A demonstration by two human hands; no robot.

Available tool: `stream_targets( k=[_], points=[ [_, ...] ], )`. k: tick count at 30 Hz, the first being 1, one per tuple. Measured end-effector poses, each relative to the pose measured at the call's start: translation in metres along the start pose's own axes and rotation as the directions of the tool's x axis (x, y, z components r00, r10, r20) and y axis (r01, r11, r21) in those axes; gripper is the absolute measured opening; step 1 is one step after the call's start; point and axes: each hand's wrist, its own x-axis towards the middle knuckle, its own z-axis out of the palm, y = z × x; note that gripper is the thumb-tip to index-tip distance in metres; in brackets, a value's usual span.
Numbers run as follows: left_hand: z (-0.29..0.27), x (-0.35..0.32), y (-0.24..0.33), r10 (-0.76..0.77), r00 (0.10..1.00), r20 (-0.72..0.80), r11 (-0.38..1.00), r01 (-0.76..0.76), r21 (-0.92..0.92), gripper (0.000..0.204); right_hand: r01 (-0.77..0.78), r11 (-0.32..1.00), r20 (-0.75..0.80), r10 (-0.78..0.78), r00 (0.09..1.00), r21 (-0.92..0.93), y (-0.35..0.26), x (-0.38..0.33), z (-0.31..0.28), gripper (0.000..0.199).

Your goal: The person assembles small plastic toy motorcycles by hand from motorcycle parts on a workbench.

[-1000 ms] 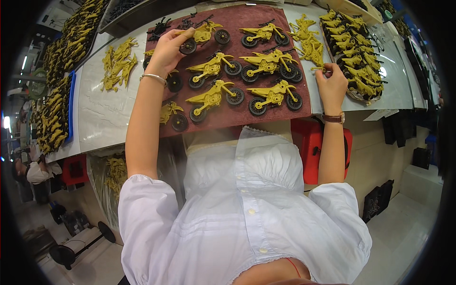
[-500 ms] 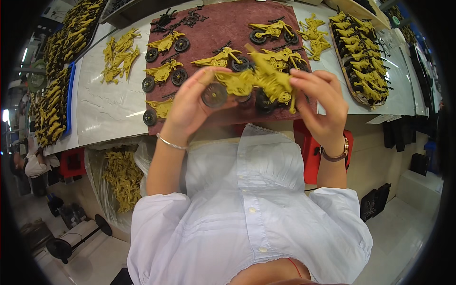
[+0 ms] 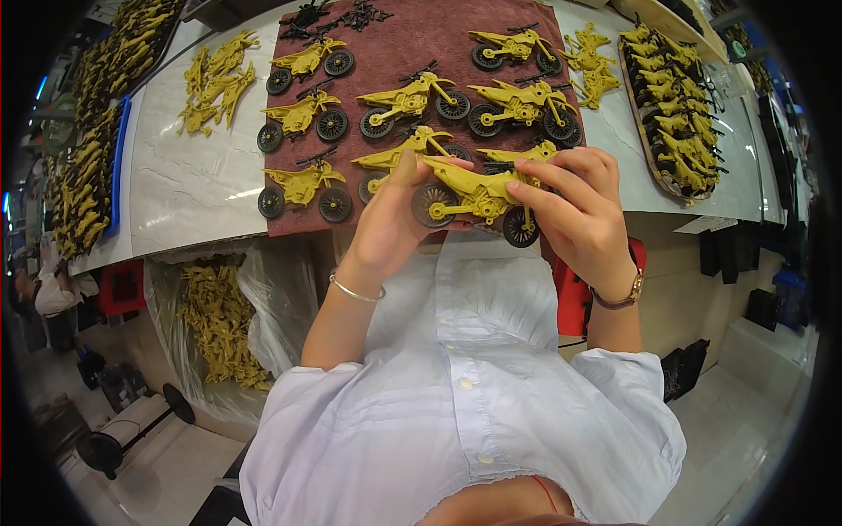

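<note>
Our left hand [image 3: 384,221] grips the rear end and our right hand [image 3: 581,209] the front end of a yellow plastic toy motorcycle [image 3: 478,193] with black wheels [image 3: 521,227], its long axis running left to right between them. Beyond, similar yellow motorcycles [image 3: 410,95] lie on maroon cloth [image 3: 408,48].

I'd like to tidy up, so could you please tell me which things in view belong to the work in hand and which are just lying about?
Seem to belong:
toy motorbike, held by left hand and right hand
motorbikes on maroon cloth
loose black parts
loose yellow frames

Seemingly just lying about:
red object by the right forearm
black wheels on the floor
</note>
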Motion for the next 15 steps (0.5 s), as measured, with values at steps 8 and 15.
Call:
stream_targets(
  k=[8, 15],
  points=[
    [0.012, -0.005, -0.004, 0.198, 0.972, -0.126, 0.872, -0.116, 0.476, 0.028, -0.005, 1.000, 0.009, 0.005, 1.000, -0.014, -0.007, -0.005, 0.004, 0.027],
    [0.010, -0.005, -0.009, 0.219, 0.967, -0.130, 0.873, -0.134, 0.468, 0.025, -0.036, 0.997, 0.008, 0.036, 0.999, 0.061, -0.004, -0.010, 0.005, 0.033]
  ],
)
